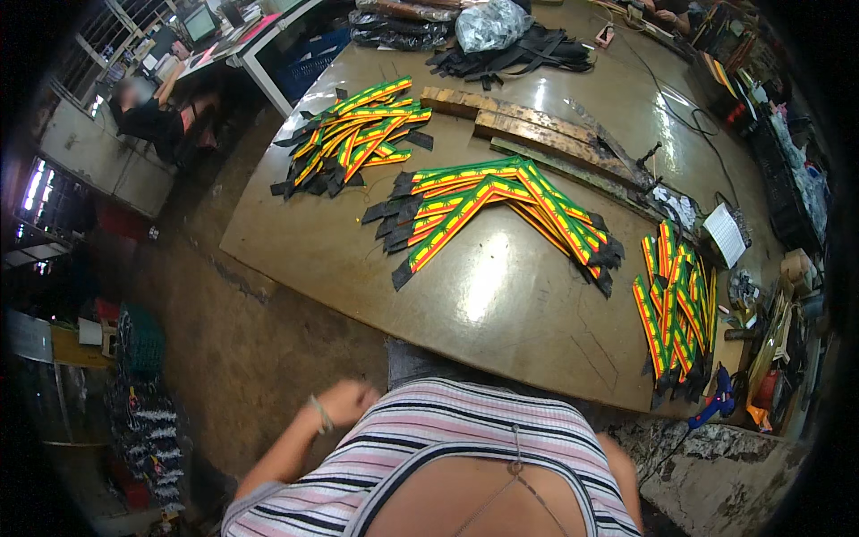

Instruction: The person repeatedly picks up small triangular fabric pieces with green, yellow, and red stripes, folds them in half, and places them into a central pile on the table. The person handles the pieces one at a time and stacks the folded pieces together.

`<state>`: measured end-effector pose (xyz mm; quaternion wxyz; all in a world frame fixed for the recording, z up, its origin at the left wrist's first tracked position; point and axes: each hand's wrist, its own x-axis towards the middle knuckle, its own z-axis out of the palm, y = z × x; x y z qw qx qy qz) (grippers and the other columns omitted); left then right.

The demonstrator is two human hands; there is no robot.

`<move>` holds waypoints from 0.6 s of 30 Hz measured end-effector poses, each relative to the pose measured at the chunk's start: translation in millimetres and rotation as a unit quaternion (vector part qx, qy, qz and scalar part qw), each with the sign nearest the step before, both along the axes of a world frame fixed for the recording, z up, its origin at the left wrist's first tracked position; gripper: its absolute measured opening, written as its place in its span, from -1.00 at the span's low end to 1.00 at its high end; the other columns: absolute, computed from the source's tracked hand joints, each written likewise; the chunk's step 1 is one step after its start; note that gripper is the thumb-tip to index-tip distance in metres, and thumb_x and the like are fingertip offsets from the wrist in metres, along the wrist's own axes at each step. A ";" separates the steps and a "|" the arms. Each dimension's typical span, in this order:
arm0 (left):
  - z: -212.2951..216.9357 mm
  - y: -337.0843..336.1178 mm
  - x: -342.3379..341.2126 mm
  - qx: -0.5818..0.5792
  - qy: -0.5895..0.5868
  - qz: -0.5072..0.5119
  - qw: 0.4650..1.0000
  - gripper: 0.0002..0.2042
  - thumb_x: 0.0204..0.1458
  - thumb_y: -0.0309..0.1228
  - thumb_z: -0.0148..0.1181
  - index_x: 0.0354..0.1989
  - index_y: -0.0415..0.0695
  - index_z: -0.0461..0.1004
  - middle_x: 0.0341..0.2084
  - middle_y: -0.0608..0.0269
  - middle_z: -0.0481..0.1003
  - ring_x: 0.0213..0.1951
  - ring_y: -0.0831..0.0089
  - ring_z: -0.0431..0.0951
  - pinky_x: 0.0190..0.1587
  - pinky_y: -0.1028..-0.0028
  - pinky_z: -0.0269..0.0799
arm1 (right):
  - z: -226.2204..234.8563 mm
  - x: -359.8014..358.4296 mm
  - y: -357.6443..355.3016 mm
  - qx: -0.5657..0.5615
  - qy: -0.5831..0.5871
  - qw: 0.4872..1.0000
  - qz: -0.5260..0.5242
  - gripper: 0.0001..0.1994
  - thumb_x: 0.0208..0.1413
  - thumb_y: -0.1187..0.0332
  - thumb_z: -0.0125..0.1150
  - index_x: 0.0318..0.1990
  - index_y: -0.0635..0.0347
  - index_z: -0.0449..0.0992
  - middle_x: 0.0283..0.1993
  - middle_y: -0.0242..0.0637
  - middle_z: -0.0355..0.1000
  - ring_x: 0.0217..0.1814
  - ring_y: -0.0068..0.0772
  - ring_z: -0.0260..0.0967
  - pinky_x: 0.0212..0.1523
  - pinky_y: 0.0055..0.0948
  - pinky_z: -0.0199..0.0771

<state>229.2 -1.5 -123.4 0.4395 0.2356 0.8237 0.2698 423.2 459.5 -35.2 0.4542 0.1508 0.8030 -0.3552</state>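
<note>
My left hand (pixel 347 401) hangs low beside my striped top, next to the table's near edge; its fingers are blurred and partly hidden, and nothing shows in it. Of my right side only the upper arm appears, and the hand is out of sight. On the table (pixel 376 295) before me lies a fanned stack of V-shaped green, yellow and red strips (pixel 488 192) with black ends. A looser pile of such strips (pixel 358 130) rests at the far left, and another bundle (pixel 671 300) sits at the right edge.
Long worn wooden bars (pixel 546 134) cross the table behind the stack. Black straps (pixel 528 58) and a clear plastic bag (pixel 492 24) lie at the back. A blue glue gun (pixel 716 400) is at the near right corner. Another person (pixel 148 116) sits at a far-left desk.
</note>
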 end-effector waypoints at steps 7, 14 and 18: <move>-124.4 -113.2 122.7 -0.258 -0.225 -0.057 0.938 -0.67 0.04 -0.24 0.23 -0.14 -0.25 0.56 -0.25 0.00 0.61 -0.26 0.24 0.60 -0.18 0.30 0.48 | -97.6 37.5 -19.0 0.028 0.032 0.996 -0.073 -0.64 -0.09 0.21 0.30 -0.21 0.33 0.54 -0.24 0.13 0.50 -0.19 0.11 0.48 -0.19 -0.13 0.50; -118.8 -119.5 111.8 -0.264 -0.237 -0.008 0.935 -0.69 0.05 -0.25 0.23 -0.14 -0.23 0.57 -0.27 0.07 0.62 -0.28 0.33 0.60 -0.19 0.35 0.49 | -136.7 37.6 -30.4 0.006 0.032 0.996 -0.081 -0.62 -0.10 0.20 0.32 -0.17 0.31 0.55 -0.23 0.06 0.53 -0.21 -0.02 0.51 -0.18 -0.19 0.51; -140.3 -82.6 96.6 -0.226 -0.217 -0.028 0.949 -0.70 0.05 -0.26 0.23 -0.14 -0.22 0.57 -0.28 0.11 0.63 -0.29 0.39 0.61 -0.19 0.39 0.49 | -133.7 42.4 -31.2 -0.019 -0.007 0.998 -0.067 -0.60 -0.10 0.19 0.34 -0.15 0.29 0.55 -0.22 0.01 0.55 -0.22 -0.09 0.53 -0.18 -0.23 0.52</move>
